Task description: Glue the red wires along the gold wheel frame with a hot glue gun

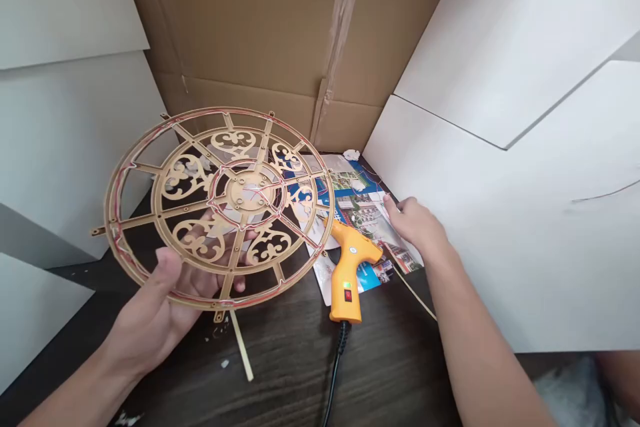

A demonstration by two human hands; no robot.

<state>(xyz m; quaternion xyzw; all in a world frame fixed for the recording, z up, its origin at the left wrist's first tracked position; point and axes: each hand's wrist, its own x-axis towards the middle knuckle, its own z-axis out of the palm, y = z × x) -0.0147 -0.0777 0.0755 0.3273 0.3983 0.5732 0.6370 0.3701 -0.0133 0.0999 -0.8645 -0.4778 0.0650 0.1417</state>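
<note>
A round gold-coloured ornamental wheel frame (253, 190) with spokes, scrollwork and thin red and white wires is held up, tilted, in my left hand (165, 300). The thumb lies over the rim and the fingers reach behind the openwork. My right hand (415, 223) is over the printed sheets, its fingers drawn together near the thumb; what they hold, if anything, I cannot make out. Between my hands lies a yellow hot glue gun (350, 267) with its switch lit, its nozzle partly behind the wheel frame.
Printed sheets (367, 213) lie on the dark table (290, 360). A pale stick (243, 347) points forward below the wheel frame; another thin stick (415, 293) runs beside my right forearm. The glue gun's black cable (334, 367) trails forward. Cardboard (250, 20) and white panels (475, 180) enclose the back and sides.
</note>
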